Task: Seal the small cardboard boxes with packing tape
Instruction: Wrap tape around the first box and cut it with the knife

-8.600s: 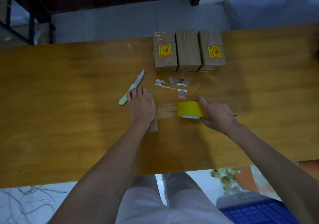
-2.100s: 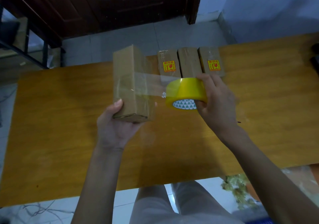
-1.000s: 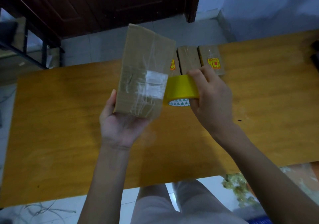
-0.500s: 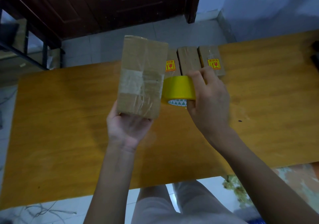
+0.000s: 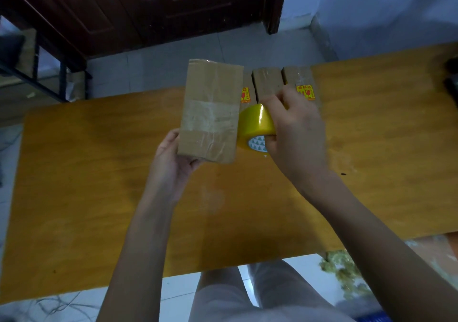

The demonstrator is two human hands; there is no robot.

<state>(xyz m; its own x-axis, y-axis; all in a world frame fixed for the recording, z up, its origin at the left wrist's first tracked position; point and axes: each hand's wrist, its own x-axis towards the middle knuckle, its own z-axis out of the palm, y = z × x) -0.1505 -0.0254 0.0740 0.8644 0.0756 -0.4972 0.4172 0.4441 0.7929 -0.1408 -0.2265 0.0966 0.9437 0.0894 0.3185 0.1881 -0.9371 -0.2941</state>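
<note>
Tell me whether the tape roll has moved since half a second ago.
No. The tape roll sits just as it did, against the held box, below the stickered box on the table.

Four boxes [image 5: 210,111]; one tape roll [image 5: 256,125]; two hands [image 5: 297,133].

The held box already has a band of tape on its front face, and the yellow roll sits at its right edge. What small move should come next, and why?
Probably carry the tape roll on around the right edge to the back. The right hand grips the roll tight against the held box, which the left hand holds from below above the table. The clear band crosses only the visible face, and no cutter is in view.
</note>
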